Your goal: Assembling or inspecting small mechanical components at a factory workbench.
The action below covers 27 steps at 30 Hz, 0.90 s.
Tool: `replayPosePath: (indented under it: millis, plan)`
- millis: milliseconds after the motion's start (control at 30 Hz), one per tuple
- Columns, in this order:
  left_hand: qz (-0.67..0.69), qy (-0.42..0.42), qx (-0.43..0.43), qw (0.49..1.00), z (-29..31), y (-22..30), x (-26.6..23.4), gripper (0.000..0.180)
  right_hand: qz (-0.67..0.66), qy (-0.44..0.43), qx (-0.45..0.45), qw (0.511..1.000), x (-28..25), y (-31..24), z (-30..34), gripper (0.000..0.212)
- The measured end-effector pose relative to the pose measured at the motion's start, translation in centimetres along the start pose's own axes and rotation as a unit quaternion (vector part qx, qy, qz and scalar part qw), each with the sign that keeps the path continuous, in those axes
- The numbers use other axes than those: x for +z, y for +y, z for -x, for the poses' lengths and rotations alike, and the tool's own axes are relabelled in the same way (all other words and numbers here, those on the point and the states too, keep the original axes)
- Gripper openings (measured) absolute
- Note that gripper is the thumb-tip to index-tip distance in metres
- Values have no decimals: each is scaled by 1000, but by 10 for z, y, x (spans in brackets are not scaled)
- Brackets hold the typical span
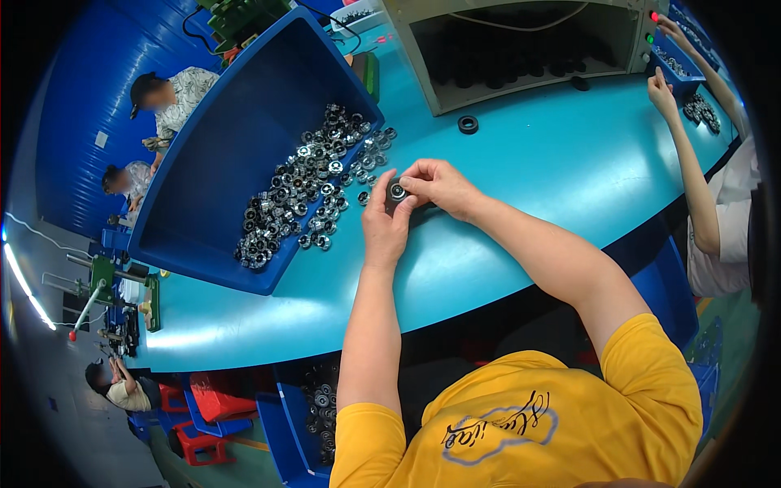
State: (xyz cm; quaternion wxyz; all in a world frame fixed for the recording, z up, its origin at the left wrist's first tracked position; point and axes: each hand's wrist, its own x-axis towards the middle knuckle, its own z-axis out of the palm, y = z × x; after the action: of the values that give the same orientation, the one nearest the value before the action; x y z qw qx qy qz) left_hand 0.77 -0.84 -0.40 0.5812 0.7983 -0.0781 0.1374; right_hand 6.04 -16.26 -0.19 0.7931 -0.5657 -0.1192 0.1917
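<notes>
My left hand [386,220] grips a small black ring with a shiny metal hub [398,192] in its middle, thumb on one side and fingers on the other. From the right, my right hand [440,187] closes its thumb and fingertips on the same ring, partly covering it. Just left of my hands, many loose silver-and-black metal hubs [335,167] spill from a tipped blue bin [220,122] onto the turquoise table [504,236]. Beyond my right hand a lone black ring [468,124] lies flat on the table.
At the back, an open-fronted box [431,89] holds many black rings. A blue bin [293,431] with more parts stands below the table edge. A co-worker's arms [691,163] reach in at right, near a small blue bin [679,69]. Other people work at far left near green presses [98,281].
</notes>
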Motion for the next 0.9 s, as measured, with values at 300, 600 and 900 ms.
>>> replayPosePath:
  millis: [300,600,900]
  plan:
    - [-15,1,47,999,2,-8,4,49,279,72,-51,956,8,-8,1,24]
    - [175,18,-48,983,-2,3,-1,47,73,-12,-23,997,-4,-2,-4,21]
    - [288,55,-120,948,-6,-2,-5,29,86,-23,-30,996,1,-4,-2,23]
